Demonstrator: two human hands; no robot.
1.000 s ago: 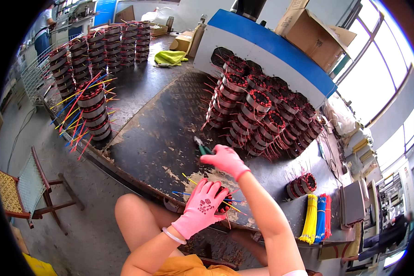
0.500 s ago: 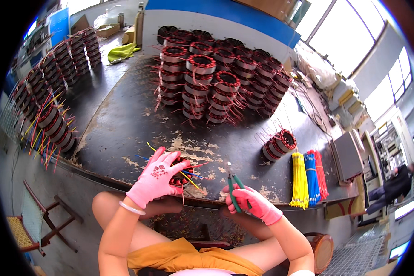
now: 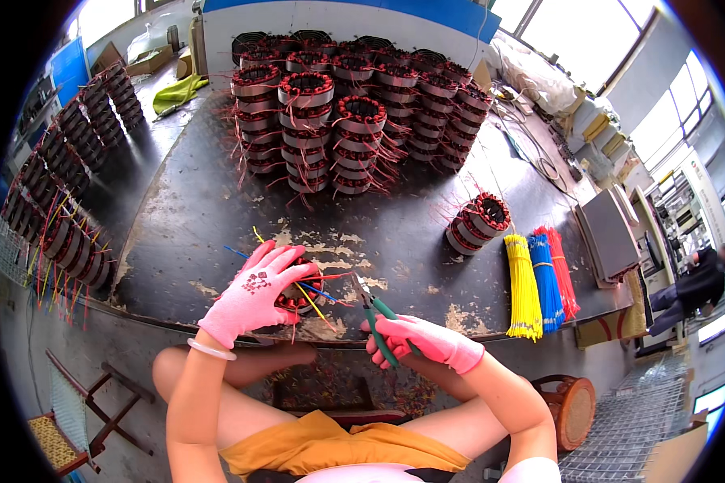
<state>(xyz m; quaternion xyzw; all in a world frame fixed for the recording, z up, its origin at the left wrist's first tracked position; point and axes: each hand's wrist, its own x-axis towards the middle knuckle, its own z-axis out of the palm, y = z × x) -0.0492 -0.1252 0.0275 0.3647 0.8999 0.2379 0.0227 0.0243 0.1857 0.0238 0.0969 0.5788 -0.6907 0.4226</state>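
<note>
While the left hand [image 3: 254, 292] lies spread over the wound metal ring [image 3: 288, 299] at the near edge of the bench [image 3: 201, 241], thumb and fingers cupping it, the right hand [image 3: 419, 338] curls around green-handled pliers [image 3: 383, 308], handles parted, tips right by a red lead [image 3: 338, 276]! This ring looks weighty and stiff, so its outer wall seems the place to grip; rough handling could nick it, and such leads should bend easily.

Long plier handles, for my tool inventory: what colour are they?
Dark green plier handles, seen best in the head view.
</note>
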